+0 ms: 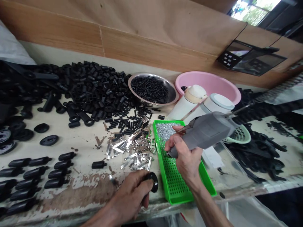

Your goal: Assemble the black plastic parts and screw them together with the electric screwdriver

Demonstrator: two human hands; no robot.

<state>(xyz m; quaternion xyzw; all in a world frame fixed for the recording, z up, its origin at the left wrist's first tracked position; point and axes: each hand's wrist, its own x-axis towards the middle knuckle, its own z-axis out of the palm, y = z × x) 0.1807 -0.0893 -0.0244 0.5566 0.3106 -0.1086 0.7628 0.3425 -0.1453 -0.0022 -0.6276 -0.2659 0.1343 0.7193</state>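
Closed around a round black plastic part (153, 182), the left hand (130, 195) holds it in the fingers, its disc end showing past the fingertips, just beside a bright green perforated plastic tray (174, 176). The right hand (186, 156) is wrapped firmly around a grey plastic power tool (203, 134), held above the tray with its thin metal shaft angled away to the right. Fine silver metal pieces (167, 130) fill the tray's far end, while stamped silver metal strips (134, 151) lie scattered across the worn, paint-flecked workbench (59, 126) left of it.
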